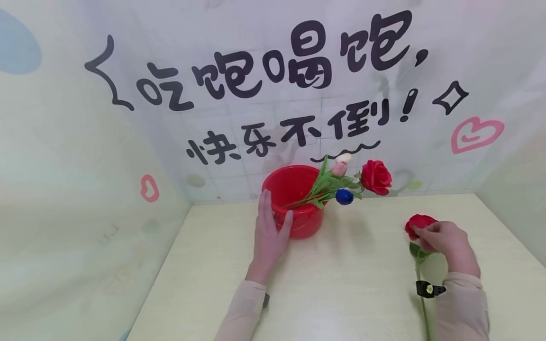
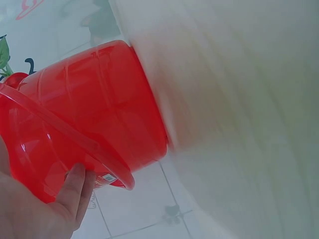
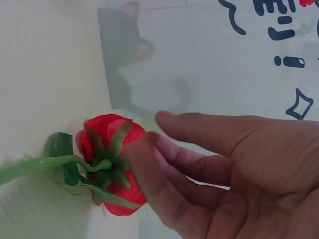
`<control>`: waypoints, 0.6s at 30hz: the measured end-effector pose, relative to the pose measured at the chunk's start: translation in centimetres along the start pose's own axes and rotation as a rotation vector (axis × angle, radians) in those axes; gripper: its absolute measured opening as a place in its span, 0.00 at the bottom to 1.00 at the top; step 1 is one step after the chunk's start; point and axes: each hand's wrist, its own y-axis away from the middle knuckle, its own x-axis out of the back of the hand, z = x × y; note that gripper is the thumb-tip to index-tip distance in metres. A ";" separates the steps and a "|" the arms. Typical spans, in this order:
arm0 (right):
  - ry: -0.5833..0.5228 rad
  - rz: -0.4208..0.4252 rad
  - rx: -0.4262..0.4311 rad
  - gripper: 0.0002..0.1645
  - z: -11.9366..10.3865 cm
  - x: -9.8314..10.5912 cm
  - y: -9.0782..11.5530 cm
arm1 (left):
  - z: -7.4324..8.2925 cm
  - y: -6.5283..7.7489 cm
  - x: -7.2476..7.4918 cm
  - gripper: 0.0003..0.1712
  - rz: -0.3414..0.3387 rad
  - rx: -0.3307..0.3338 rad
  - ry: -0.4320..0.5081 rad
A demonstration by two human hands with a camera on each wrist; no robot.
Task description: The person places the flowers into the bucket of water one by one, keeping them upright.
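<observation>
A red bucket [image 1: 300,225] stands at the back of the table. My left hand [image 1: 271,237] rests against its left side, fingers extended along the wall and thumb near the rim. In the left wrist view, the fingertips touch the bucket's side [image 2: 109,94] beside its handle [image 2: 60,122]. Leaning out of the bucket to the right are a red rose [image 1: 376,177], a pink tulip [image 1: 339,169], a white flower [image 1: 343,158] and a blue tulip [image 1: 344,196]. My right hand [image 1: 448,244] is at the head of another red rose [image 3: 117,194], its fingers bent loosely with a gap between thumb and forefinger.
The second rose's green stem [image 1: 422,303] runs toward the table's front edge. A black wrist device [image 1: 431,289] sits by the right sleeve. Behind the pale table [image 1: 341,284] rises a printed backdrop [image 1: 239,28] with black lettering.
</observation>
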 end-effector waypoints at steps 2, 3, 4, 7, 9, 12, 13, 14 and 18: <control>0.015 0.001 -0.015 0.23 0.0 -0.1 -0.1 | 0.0 -0.1 0.0 0.54 0.003 -0.006 0.005; 0.025 -0.001 -0.019 0.23 0.1 -0.2 -0.2 | 0.0 -0.1 0.0 0.54 0.003 -0.007 0.006; 0.031 -0.003 -0.022 0.23 0.1 -0.2 -0.2 | -0.1 -0.1 0.0 0.54 0.002 -0.008 0.007; 0.022 -0.024 -0.044 0.22 0.4 -0.4 -0.4 | -0.1 -0.1 0.0 0.55 -0.002 -0.006 0.007; 0.001 -0.037 -0.058 0.21 0.7 -0.5 -0.6 | -0.1 0.0 0.0 0.55 -0.006 -0.002 0.007; -0.037 -0.049 -0.080 0.20 1.1 -0.6 -0.9 | -0.2 0.0 0.0 0.55 -0.008 0.000 0.006; -0.045 -0.051 -0.081 0.21 1.3 -0.6 -1.0 | -0.2 0.0 0.0 0.55 -0.008 0.000 0.005; -0.054 -0.055 -0.083 0.21 1.4 -0.6 -1.1 | -0.2 0.0 0.0 0.55 -0.007 -0.001 0.006; -0.148 -0.075 -0.085 0.23 2.0 -0.9 -1.5 | -0.2 -0.1 0.1 0.54 -0.003 -0.009 0.010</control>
